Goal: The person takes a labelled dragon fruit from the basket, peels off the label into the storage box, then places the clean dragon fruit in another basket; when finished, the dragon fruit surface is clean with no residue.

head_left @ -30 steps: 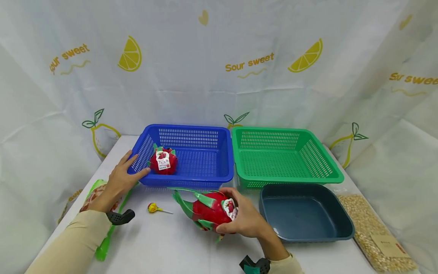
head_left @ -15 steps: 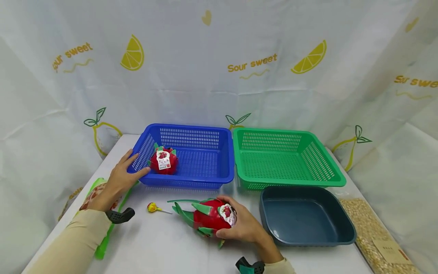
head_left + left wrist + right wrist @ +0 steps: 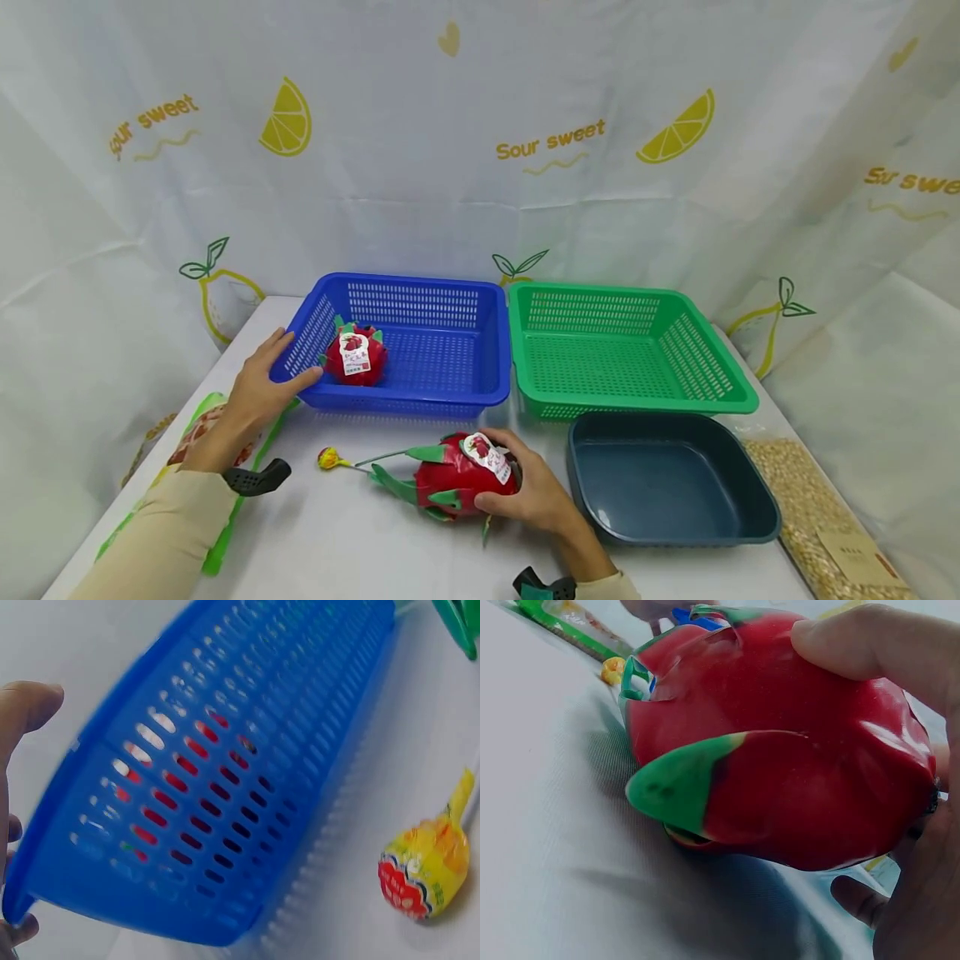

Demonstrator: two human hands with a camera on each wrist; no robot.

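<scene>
My right hand [image 3: 536, 487] grips a red dragon fruit [image 3: 457, 479] with green scales and a white label. Its thumb lies across the skin in the right wrist view, while part of the hand is hidden behind the fruit [image 3: 780, 742]. The fruit is low over the white table; I cannot tell whether it touches it. My left hand [image 3: 258, 392], fingers spread, rests at the front left corner of the blue basket [image 3: 420, 402]. A second dragon fruit [image 3: 356, 357] sits inside that basket. Between the hands lies a yellow-wrapped lollipop [image 3: 327, 457], its stick pointing toward the held fruit.
A green basket [image 3: 630, 406] stands right of the blue one. In front of it is a dark blue tub [image 3: 675, 537]. A bag of pale grains [image 3: 810, 500] lies at the right edge. Under my left forearm lies a green-edged packet [image 3: 217, 558]. A printed curtain hangs behind.
The held dragon fruit has come lower and turned, its label tilting, its leafy end moving left toward the lollipop. The blue basket and my left hand have shifted slightly left.
</scene>
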